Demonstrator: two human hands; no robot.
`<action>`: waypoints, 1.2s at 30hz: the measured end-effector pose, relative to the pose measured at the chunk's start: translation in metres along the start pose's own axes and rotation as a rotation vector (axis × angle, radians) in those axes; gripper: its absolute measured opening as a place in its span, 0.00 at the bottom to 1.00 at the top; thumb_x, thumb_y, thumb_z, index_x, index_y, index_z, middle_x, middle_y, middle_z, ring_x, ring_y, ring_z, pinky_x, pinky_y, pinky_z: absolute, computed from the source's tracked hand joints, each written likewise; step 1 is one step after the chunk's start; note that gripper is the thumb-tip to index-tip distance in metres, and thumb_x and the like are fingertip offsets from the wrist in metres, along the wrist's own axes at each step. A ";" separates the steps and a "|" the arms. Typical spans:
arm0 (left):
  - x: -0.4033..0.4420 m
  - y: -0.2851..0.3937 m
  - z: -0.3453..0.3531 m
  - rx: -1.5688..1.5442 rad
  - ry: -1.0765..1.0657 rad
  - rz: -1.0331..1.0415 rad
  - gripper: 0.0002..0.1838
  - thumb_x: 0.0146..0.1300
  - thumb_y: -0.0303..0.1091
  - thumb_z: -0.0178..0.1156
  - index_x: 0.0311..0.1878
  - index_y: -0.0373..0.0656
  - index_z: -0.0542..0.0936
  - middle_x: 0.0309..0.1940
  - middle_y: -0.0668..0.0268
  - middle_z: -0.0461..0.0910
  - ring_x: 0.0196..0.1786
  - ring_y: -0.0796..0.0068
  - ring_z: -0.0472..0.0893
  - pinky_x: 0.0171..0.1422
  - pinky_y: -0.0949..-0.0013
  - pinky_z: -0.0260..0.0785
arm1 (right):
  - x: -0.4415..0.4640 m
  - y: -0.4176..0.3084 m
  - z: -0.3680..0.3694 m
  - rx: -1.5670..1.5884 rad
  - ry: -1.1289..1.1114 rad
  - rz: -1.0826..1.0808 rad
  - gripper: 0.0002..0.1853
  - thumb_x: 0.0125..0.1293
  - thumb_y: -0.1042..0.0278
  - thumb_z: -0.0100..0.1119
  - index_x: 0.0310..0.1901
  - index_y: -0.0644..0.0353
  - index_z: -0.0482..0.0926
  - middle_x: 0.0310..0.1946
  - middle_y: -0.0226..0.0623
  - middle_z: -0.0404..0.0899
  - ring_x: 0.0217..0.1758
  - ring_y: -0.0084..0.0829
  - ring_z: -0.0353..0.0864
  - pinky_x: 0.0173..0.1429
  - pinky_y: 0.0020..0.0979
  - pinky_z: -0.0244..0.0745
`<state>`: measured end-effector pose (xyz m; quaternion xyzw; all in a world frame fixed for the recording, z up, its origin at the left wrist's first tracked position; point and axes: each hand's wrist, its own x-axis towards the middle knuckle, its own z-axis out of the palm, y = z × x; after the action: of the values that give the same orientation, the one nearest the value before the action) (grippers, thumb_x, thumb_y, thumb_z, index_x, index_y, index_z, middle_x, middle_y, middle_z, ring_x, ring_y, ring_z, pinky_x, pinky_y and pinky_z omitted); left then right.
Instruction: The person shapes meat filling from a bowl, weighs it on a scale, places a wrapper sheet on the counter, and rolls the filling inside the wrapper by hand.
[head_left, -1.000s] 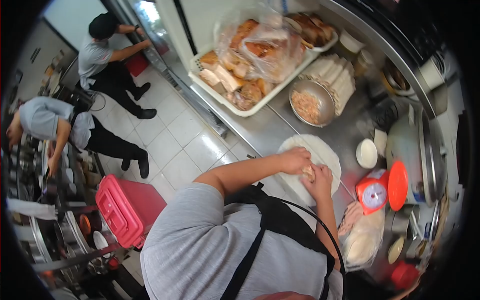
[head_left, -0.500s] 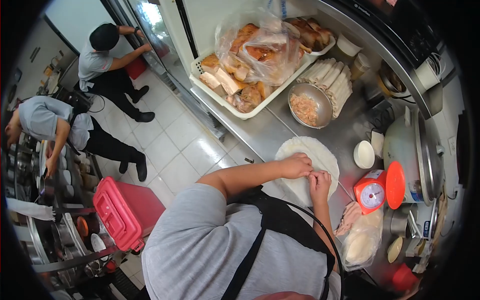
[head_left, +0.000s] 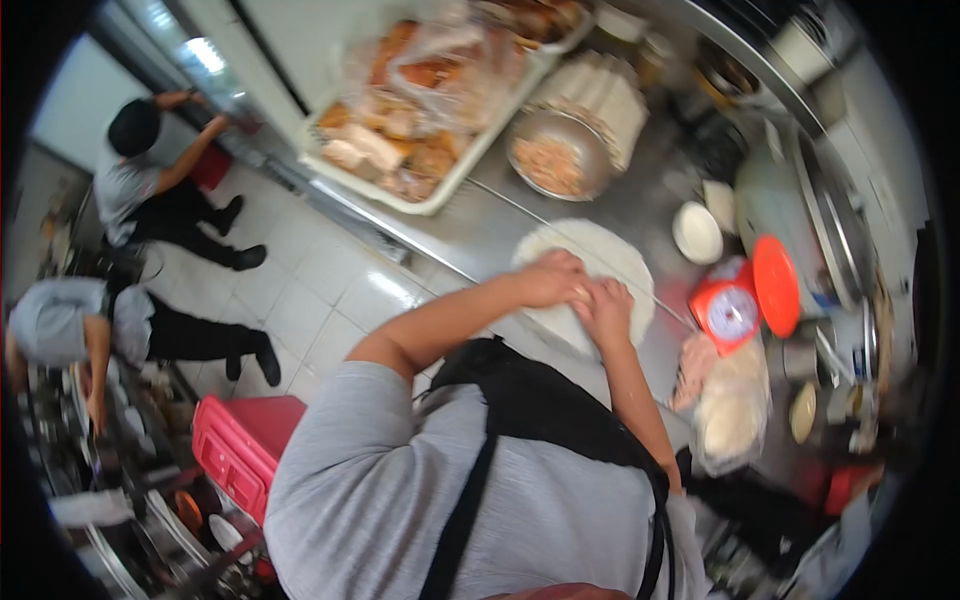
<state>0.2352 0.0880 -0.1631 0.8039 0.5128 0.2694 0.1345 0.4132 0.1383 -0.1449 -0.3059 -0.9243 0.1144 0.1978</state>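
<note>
A round, pale, thin wrapper (head_left: 610, 250), perhaps several in a stack, lies on the steel counter. Over its near part my left hand (head_left: 552, 279) and my right hand (head_left: 606, 306) meet, with fingers bent and pinched together at the wrapper. My fingers hide what is directly beneath them. Beyond the wrapper stands a metal bowl (head_left: 597, 170) of pinkish, minced-looking filling (head_left: 548, 165). Beside that bowl, pale slim rolls (head_left: 600, 95) lie in a row.
A white crate (head_left: 432, 207) of browned meat pieces stands at the back left. To the right are a white bowl (head_left: 697, 232), a red scale (head_left: 728, 312), a crumpled pink cloth (head_left: 692, 370) and a bagged pale mass (head_left: 728, 425). Two people work behind a red bin (head_left: 250, 440).
The whole view has shifted, and the counter things now appear further left and higher. My hands stay close together over the wrapper, with fingers still bent.
</note>
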 end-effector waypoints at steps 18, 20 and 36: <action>0.012 0.025 -0.009 0.181 0.065 -0.107 0.26 0.41 0.42 0.67 0.49 0.55 0.78 0.38 0.71 0.71 0.46 0.68 0.67 0.53 0.62 0.53 | -0.013 0.024 -0.018 0.060 -0.008 0.075 0.21 0.41 0.58 0.69 0.40 0.52 0.80 0.38 0.31 0.72 0.46 0.35 0.68 0.51 0.36 0.59; 0.015 0.029 -0.011 0.174 0.070 -0.117 0.25 0.41 0.42 0.67 0.48 0.55 0.79 0.37 0.71 0.72 0.46 0.68 0.67 0.52 0.61 0.53 | -0.008 0.013 -0.036 0.080 0.034 0.091 0.21 0.41 0.58 0.69 0.40 0.52 0.80 0.38 0.31 0.72 0.46 0.35 0.68 0.51 0.36 0.59; 0.024 0.042 0.016 0.188 0.223 -0.126 0.14 0.44 0.42 0.65 0.37 0.57 0.82 0.33 0.75 0.73 0.43 0.72 0.69 0.50 0.60 0.53 | -0.023 0.042 -0.019 0.254 0.067 0.112 0.14 0.45 0.61 0.67 0.34 0.53 0.79 0.36 0.32 0.73 0.45 0.36 0.68 0.49 0.37 0.60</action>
<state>0.2834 0.0919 -0.1487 0.7445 0.5968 0.2987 0.0175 0.4599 0.1593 -0.1491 -0.3331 -0.8768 0.2310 0.2589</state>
